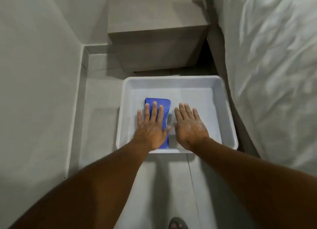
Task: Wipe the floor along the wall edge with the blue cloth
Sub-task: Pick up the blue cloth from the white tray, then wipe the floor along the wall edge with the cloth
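A folded blue cloth (165, 107) lies in the left half of a white plastic tub (173, 79) that stands on the grey tiled floor. My left hand (151, 126) is spread flat over the cloth, fingers apart, palm down. Whether it presses on the cloth or hovers just above it is unclear. My right hand (188, 124) is held flat beside it over the bare bottom of the tub, fingers apart, holding nothing. The wall edge with its skirting (80, 98) runs along the left of the tub.
A wooden bedside cabinet (157, 31) stands just beyond the tub. A bed with white bedding (271, 74) fills the right side. The white wall (34, 91) is on the left. A strip of floor (99, 119) lies between wall and tub. My foot (177, 223) shows at the bottom.
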